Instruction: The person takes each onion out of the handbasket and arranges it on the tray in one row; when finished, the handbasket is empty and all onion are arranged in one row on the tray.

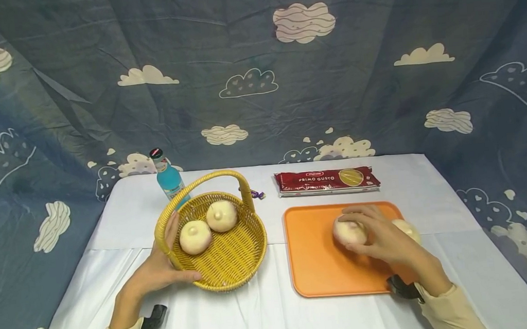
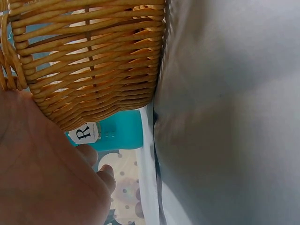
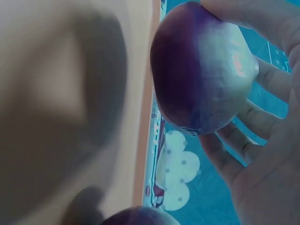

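My right hand [image 1: 380,235] holds a purple-and-white turnip [image 3: 201,70] between thumb and fingers, just above the orange tray [image 1: 318,268]. Another turnip [image 1: 406,229] shows behind that hand at the tray's right side, partly hidden. On the left, a yellow wicker basket [image 1: 229,262] with a tall hoop handle stands on the white cloth. Two turnips, a front one [image 1: 195,237] and a back one [image 1: 221,216], lie inside it. My left hand [image 1: 160,268] holds the basket's left side by the handle base, thumb over the front rim.
A bottle of blue drink [image 1: 169,178] stands behind the basket at the left. Near the basket's back right lies a small purple-wrapped candy [image 1: 258,194]. Behind the tray is a red spaghetti packet [image 1: 325,181]. A dark cloud-patterned curtain [image 1: 185,114] encloses the table.
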Motion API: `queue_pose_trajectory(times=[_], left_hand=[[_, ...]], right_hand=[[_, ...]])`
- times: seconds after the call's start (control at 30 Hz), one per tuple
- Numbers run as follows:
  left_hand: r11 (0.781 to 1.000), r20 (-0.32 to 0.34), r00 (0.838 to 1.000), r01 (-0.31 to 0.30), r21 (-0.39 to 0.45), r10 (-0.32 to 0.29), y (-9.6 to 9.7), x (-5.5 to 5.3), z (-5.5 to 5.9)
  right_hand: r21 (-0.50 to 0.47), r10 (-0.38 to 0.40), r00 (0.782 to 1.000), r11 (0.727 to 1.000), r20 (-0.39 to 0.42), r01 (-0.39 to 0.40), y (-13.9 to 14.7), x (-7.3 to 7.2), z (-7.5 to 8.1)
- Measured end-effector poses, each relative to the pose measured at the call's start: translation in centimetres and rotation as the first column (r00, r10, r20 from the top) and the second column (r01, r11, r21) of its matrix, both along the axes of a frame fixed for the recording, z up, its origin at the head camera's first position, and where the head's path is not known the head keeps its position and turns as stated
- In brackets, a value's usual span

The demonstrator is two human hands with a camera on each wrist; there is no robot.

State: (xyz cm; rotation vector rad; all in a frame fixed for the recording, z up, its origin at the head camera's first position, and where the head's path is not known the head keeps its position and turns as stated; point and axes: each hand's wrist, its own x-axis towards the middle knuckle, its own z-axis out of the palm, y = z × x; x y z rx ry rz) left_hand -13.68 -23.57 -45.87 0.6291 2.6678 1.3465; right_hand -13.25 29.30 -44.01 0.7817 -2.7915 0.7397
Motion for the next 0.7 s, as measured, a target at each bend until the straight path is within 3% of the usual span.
queue_pose_trajectory(times=[0.7], left_hand=[[1.0, 0.006, 1.0, 0.005, 0.003, -0.005, 0.0, 0.1, 0.1]], right_hand=[[0.043, -0.087, 0.994, 0.995, 0.062, 0.085, 2.6, 1.0, 0.1]])
